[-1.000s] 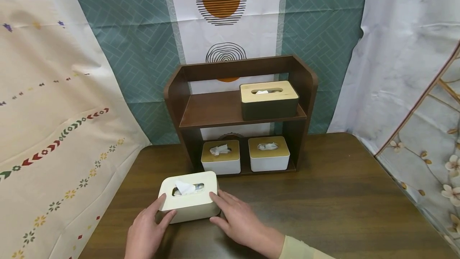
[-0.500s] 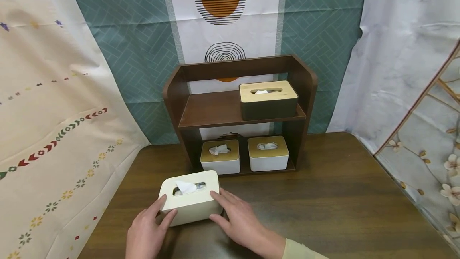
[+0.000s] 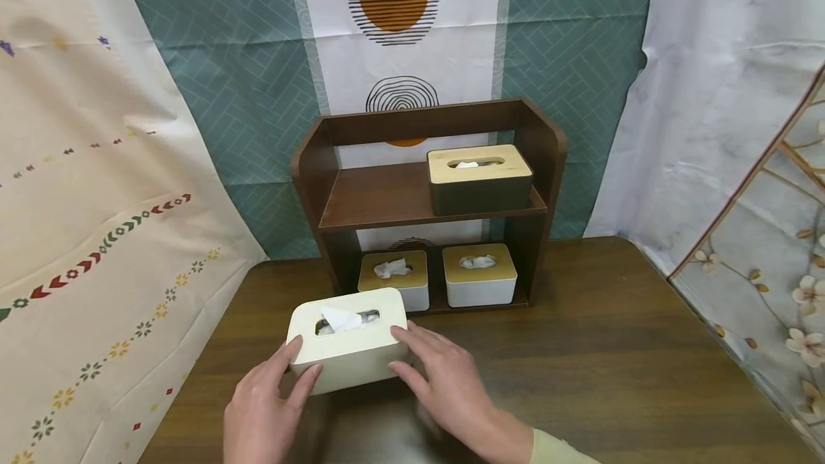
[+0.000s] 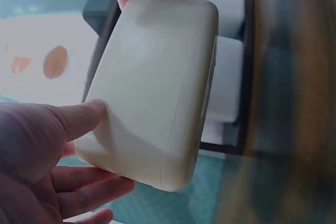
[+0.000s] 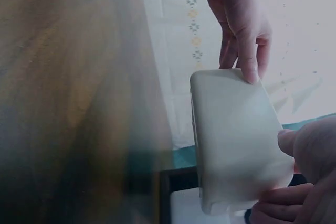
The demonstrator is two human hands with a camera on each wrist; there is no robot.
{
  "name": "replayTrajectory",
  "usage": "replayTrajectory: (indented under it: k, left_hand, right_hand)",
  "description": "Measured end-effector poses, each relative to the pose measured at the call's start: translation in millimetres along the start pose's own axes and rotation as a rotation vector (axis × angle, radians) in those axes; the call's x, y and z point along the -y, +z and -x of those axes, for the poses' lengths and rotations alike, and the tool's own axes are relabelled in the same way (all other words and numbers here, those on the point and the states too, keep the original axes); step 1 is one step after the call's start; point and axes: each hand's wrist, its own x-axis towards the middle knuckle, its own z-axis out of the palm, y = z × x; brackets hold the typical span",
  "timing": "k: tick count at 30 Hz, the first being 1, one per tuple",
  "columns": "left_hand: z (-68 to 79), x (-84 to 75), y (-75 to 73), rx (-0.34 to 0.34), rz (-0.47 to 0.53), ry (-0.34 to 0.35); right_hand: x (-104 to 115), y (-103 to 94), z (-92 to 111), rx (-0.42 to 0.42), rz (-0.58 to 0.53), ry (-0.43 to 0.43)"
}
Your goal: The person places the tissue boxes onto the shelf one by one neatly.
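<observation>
A cream tissue box (image 3: 354, 369) with a white tissue standing out of its lid slot is held up between both hands in the head view, tilted slightly with its right end higher. My left hand (image 3: 266, 403) grips the left end. In the left wrist view its thumb presses the box's long front side (image 4: 142, 87) and its fingers go round the end. The opposite end is gripped by my right hand (image 3: 447, 382), thumb on the front and fingers at the end, as the right wrist view shows too. The far side of the box is hidden.
Behind the box stands a dark brown two-tier shelf (image 3: 380, 195) on the wooden table (image 3: 593, 356). Its upper tier bears a dark green tissue box (image 3: 483, 195) at the right. Below are two white tissue boxes (image 3: 480, 293) with tan lids; the held box overlaps the left one.
Both hands have raised the cream tissue box off the table and shifted it slightly right and toward the shelf. The things on the shelf have stayed put.
</observation>
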Motion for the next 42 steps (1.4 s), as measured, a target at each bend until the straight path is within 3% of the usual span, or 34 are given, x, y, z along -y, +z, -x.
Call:
replayTrajectory:
  k: [10,25,34,42]
  left_hand:
    - [-8.2,-26.2,-16.5,-0.137,0.033,0.107]
    - [-38.1,-62.6,-37.5,-0.236,0.070,0.291]
    - [-60.5,-79.9,-45.5,-0.303,0.111,0.340]
    - [-85.8,-94.3,-53.9,-0.312,0.128,0.349]
  right_hand:
    - [-0.3,-22.1,-10.8,-0.272,0.056,-0.172]
    - [5.7,-70.5,-36.4,-0.399,0.067,-0.223]
    - [14.2,-99.7,-58.6,-0.433,0.086,-0.250]
    - [19.3,-118.6,-79.0,-0.430,0.105,-0.254]
